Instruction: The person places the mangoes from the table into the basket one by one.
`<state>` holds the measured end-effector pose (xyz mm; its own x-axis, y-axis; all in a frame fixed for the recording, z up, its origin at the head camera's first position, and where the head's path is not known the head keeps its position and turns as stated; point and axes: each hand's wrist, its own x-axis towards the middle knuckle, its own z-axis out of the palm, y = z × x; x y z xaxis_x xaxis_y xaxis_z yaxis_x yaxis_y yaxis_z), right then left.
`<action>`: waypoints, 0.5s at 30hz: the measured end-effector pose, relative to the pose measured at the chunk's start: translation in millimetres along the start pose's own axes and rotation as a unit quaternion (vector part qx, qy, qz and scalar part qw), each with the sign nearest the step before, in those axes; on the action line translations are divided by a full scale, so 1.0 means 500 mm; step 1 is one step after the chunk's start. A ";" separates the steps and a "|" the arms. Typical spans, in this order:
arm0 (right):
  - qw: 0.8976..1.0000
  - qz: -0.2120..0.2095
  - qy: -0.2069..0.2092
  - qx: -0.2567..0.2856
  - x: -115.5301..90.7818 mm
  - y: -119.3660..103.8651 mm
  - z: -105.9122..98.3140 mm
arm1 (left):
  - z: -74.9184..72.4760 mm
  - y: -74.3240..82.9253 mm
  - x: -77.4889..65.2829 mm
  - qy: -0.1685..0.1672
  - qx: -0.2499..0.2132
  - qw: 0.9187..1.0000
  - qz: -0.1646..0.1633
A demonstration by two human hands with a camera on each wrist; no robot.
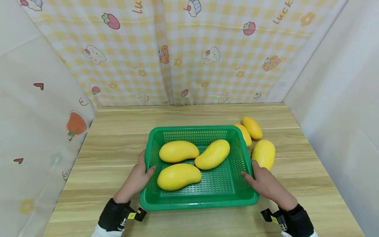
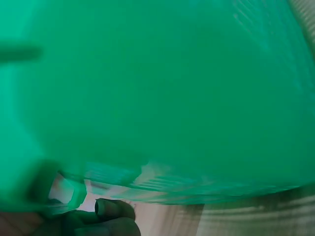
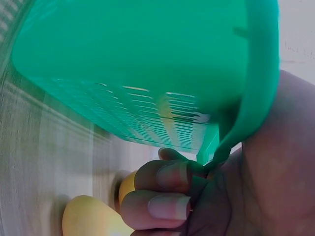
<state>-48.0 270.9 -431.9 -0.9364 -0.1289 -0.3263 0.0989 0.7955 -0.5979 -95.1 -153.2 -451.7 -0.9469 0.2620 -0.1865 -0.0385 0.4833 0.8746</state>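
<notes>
A green plastic basket (image 1: pixel 201 205) with slotted sides is held between both hands. Inside it lie three yellow mangoes: one at back left (image 1: pixel 179 151), one at the right (image 1: pixel 212 154), one at front left (image 1: pixel 179 177). My left hand (image 1: pixel 137 176) grips the left rim, thumb over the inside; in the left wrist view its curled fingers (image 2: pixel 115 210) show below the blurred basket wall. The right hand (image 1: pixel 267 182) grips the opposite rim, thumb inside and fingers (image 3: pixel 165 206) curled under the rim in the right wrist view.
Right of the basket, three more mangoes lie on the wooden table (image 1: pixel 118 131): one at the back (image 1: pixel 252 127), one partly behind the rim (image 1: pixel 245 135), one near the right hand (image 1: pixel 264 154). A checked cloth (image 1: pixel 189 65) hangs behind; pale cloths (image 1: pixel 334 98) flank the sides.
</notes>
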 end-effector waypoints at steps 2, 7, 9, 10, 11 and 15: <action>1.000 -0.002 -0.004 0.002 -0.001 -0.001 -0.002 | 0.001 0.000 0.001 -0.006 0.006 1.000 0.001; 0.999 -0.020 -0.025 0.010 -0.002 0.001 -0.020 | -0.002 -0.001 0.004 -0.024 0.011 1.000 0.002; 0.999 -0.027 -0.024 -0.004 -0.001 0.006 -0.040 | -0.003 -0.002 0.004 -0.028 0.007 1.000 0.000; 0.999 -0.031 -0.018 -0.021 -0.001 0.009 -0.052 | -0.004 -0.001 0.004 -0.029 0.004 1.000 0.002; 0.998 -0.038 -0.007 -0.044 -0.001 0.014 -0.065 | -0.004 0.000 0.003 -0.030 -0.001 1.000 0.004; 0.987 -0.051 0.051 -0.146 -0.002 0.031 -0.114 | -0.008 0.003 -0.001 -0.031 -0.009 0.999 0.011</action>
<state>-64.4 316.9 -399.1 -0.9671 -0.1686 -0.1903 -0.0854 0.9203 -0.3817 -96.0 -155.9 -448.8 -0.9256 0.3245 -0.1947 -0.0244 0.4623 0.8864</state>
